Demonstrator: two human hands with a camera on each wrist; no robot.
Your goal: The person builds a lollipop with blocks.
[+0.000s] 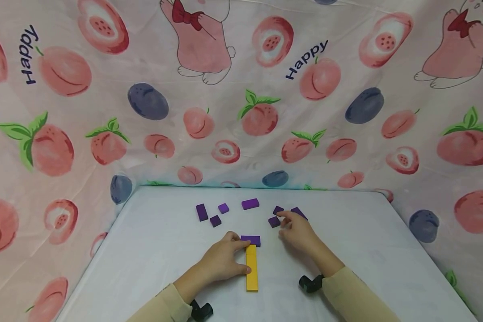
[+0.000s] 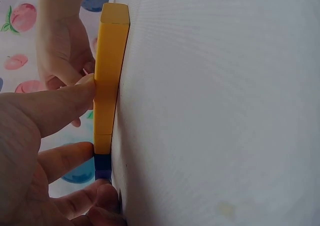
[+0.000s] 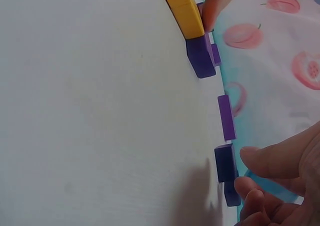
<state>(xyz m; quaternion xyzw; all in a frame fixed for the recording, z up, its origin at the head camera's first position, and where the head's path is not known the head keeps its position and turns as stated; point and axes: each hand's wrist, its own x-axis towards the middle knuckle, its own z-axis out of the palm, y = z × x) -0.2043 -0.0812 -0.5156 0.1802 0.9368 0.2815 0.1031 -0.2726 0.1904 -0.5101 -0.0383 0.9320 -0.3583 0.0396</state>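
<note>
A long yellow bar (image 1: 251, 277), with a seam near its far end, lies on the white table. Its far end meets a purple block (image 1: 251, 240) set crosswise, forming a T. My left hand (image 1: 221, 260) rests against both: the thumb presses the yellow bar, and the index fingertip is where bar and purple block meet. My right hand (image 1: 299, 232) reaches to a small purple cube (image 1: 273, 222), thumb and fingers apart beside it. A second purple cube (image 1: 278, 209) sits just behind, at the index fingertip. An oblong purple block (image 1: 299, 213) lies partly behind that hand.
Farther back on the table (image 1: 145, 250) lie an oblong purple block (image 1: 201, 212), two purple cubes and another oblong block (image 1: 250, 204). Black wrist cameras hang under both sleeves. A fruit-printed cloth (image 1: 225, 120) rises behind the table's back edge.
</note>
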